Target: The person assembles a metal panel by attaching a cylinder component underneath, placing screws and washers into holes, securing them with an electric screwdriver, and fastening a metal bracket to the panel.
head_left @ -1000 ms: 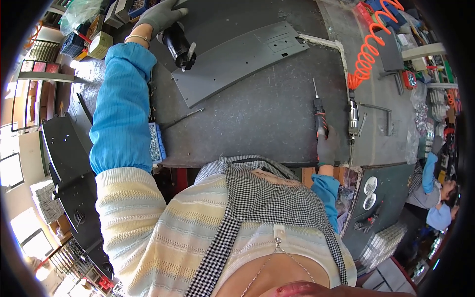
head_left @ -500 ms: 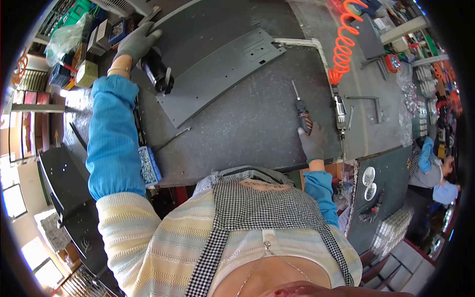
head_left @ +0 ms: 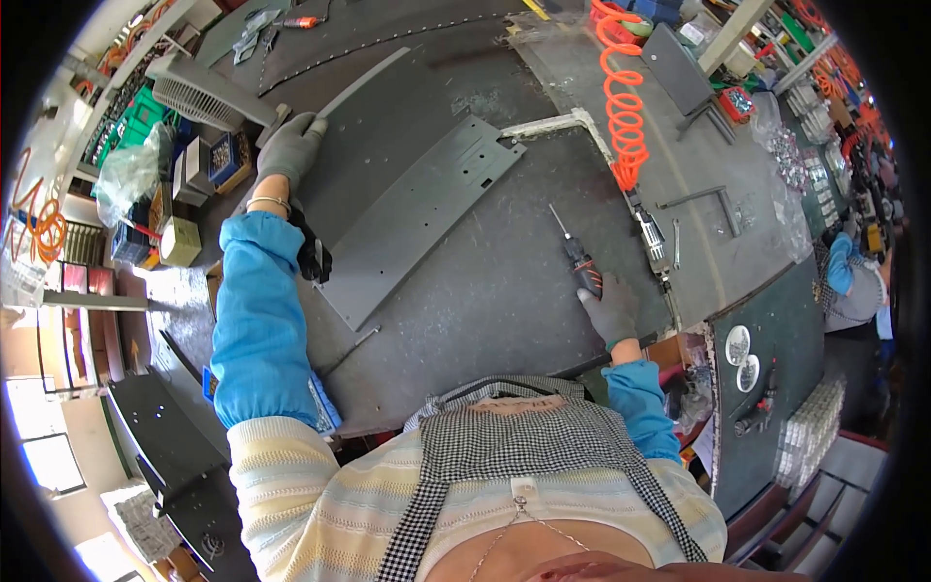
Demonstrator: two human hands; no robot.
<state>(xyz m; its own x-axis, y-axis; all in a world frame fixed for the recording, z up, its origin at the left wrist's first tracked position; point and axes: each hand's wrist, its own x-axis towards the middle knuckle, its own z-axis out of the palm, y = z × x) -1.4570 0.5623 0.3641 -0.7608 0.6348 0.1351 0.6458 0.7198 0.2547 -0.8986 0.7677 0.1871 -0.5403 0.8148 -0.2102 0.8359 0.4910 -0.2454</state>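
My left hand (head_left: 291,150), in a grey glove, is closed over the left edge of a large dark grey metal panel (head_left: 373,121) lying on the workbench. Beside that wrist is a black tool-like object (head_left: 314,257), partly hidden by my sleeve; its kind is hard to make out. The panel's near strip (head_left: 427,223) has small holes and slots. In my gloved right hand (head_left: 613,310) is a screwdriver (head_left: 582,264) with a black and red handle, its long thin shaft pointing away from me, apart from the panel.
An orange coiled hose (head_left: 621,97) runs to a silver air tool (head_left: 652,238) at the right, near a hex key (head_left: 722,206). Parts bins (head_left: 225,160) and a fan (head_left: 199,92) stand at the left. A thin rod (head_left: 351,349) lies nearer me. Another person (head_left: 851,281) works far right.
The view has tilted, so the bench appears lower and more of its far side shows. My left hand's fingers have drawn together at the panel edge. The right hand keeps the screwdriver.
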